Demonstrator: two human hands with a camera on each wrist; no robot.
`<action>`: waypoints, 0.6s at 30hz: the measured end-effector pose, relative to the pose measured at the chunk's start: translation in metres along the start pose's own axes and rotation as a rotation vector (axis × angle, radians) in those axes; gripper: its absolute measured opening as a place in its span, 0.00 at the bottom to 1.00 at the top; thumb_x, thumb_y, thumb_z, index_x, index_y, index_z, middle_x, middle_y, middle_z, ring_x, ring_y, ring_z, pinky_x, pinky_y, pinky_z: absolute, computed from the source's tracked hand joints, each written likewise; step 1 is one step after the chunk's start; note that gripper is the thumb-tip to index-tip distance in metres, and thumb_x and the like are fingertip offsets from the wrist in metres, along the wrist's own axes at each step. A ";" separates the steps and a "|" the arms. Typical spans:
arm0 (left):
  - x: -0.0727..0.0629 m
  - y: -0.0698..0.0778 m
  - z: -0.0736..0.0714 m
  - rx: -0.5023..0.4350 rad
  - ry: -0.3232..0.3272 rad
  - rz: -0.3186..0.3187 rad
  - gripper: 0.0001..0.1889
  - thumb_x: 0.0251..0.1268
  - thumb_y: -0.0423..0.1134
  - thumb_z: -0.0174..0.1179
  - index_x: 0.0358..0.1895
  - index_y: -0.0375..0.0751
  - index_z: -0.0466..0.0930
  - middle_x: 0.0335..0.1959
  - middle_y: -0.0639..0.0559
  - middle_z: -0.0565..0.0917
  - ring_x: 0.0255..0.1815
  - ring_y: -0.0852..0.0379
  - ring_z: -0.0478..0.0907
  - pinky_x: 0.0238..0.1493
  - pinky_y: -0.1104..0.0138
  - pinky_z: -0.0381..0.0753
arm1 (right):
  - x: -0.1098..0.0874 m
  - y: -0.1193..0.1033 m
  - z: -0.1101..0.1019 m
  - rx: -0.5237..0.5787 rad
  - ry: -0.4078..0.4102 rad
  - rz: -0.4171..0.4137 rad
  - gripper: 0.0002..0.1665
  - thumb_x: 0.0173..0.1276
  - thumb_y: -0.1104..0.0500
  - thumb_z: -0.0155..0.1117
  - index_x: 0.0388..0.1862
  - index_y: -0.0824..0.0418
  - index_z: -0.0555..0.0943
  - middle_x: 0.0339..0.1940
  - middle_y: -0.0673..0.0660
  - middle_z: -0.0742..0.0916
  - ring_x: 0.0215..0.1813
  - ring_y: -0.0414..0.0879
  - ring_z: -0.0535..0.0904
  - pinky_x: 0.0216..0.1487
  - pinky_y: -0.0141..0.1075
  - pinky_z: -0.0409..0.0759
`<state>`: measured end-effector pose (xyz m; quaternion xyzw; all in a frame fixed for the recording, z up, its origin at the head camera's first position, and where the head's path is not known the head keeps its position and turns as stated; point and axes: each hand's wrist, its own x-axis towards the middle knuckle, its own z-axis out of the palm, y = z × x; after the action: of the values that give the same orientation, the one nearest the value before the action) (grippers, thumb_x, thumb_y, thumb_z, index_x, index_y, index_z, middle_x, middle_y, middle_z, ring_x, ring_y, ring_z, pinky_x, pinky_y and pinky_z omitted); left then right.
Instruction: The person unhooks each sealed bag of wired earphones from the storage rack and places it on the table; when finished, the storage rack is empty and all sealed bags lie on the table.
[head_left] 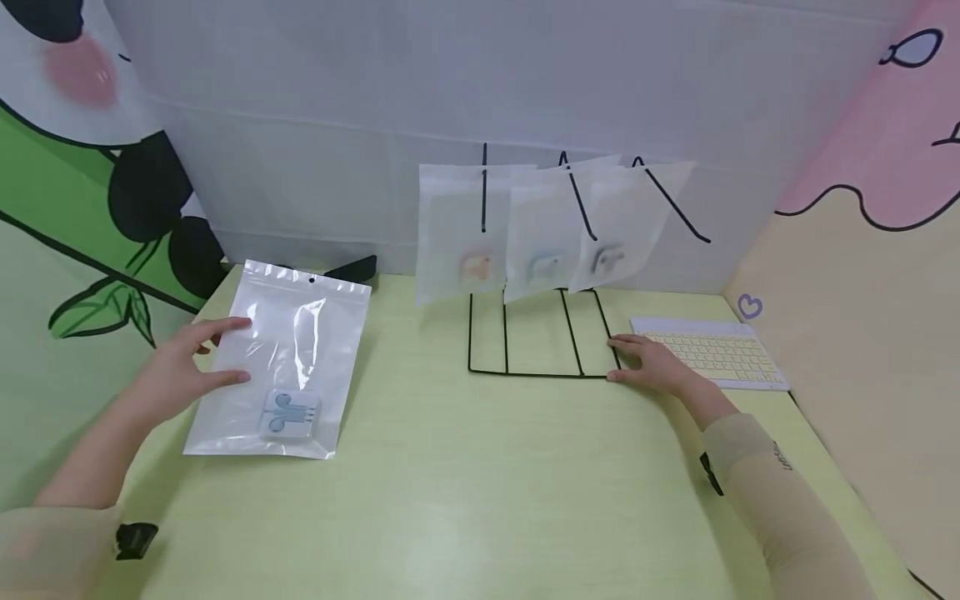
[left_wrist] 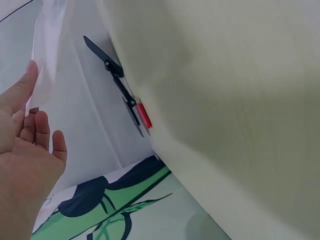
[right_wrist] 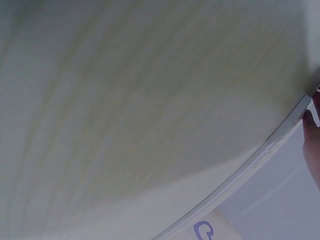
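At the left, my left hand (head_left: 176, 367) holds the left side of a white zip bag (head_left: 277, 333), its thumb and index finger spread across the front. Through the bag's lower part shows a boxed pair of earphones (head_left: 291, 414). The left wrist view has the bag (left_wrist: 47, 55) along the thumb, fingers loosely bent. My right hand (head_left: 652, 364) touches the front right corner of a black wire display rack (head_left: 543, 374), fingertips and thumb apart on the wire. Three similar bags hang from its hooks: one (head_left: 450, 217), a second (head_left: 543, 221) and a third (head_left: 626, 212), each with small earphones inside.
A white keyboard (head_left: 708, 350) lies right of the rack, beside my right hand. Behind the bag on the left, a black object (head_left: 352, 268) sits at the table's back edge; the left wrist view shows a black jointed piece (left_wrist: 117, 77) with a red part (left_wrist: 144, 116).
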<state>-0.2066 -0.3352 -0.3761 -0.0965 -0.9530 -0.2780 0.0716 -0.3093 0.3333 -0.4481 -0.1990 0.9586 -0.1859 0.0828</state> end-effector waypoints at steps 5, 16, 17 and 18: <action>-0.002 -0.012 0.001 0.006 -0.027 0.064 0.40 0.49 0.39 0.73 0.67 0.38 0.64 0.52 0.36 0.70 0.47 0.41 0.63 0.43 0.52 0.65 | 0.000 -0.001 0.000 -0.015 0.000 -0.007 0.47 0.61 0.39 0.63 0.72 0.60 0.61 0.73 0.65 0.63 0.72 0.67 0.53 0.68 0.62 0.55; -0.005 -0.042 0.004 0.060 -0.135 0.064 0.41 0.44 0.40 0.75 0.65 0.36 0.66 0.47 0.37 0.73 0.45 0.43 0.65 0.39 0.56 0.66 | 0.000 -0.004 -0.002 -0.019 -0.006 -0.018 0.46 0.61 0.41 0.64 0.72 0.62 0.62 0.72 0.66 0.64 0.72 0.67 0.54 0.68 0.60 0.55; -0.005 -0.044 0.005 0.058 -0.163 0.042 0.41 0.45 0.40 0.74 0.66 0.36 0.66 0.48 0.36 0.72 0.45 0.41 0.66 0.39 0.56 0.67 | 0.000 -0.004 -0.002 -0.020 -0.006 -0.017 0.46 0.61 0.41 0.64 0.72 0.63 0.62 0.72 0.66 0.64 0.72 0.67 0.54 0.68 0.60 0.55; -0.005 -0.046 0.005 0.044 -0.193 0.024 0.41 0.46 0.40 0.73 0.66 0.36 0.65 0.50 0.35 0.72 0.46 0.40 0.66 0.41 0.54 0.67 | 0.000 -0.003 -0.002 -0.019 -0.006 -0.016 0.46 0.61 0.41 0.65 0.72 0.63 0.62 0.72 0.66 0.64 0.72 0.67 0.54 0.68 0.60 0.55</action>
<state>-0.2122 -0.3709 -0.4046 -0.1328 -0.9602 -0.2454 -0.0150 -0.3085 0.3309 -0.4451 -0.2082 0.9584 -0.1769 0.0824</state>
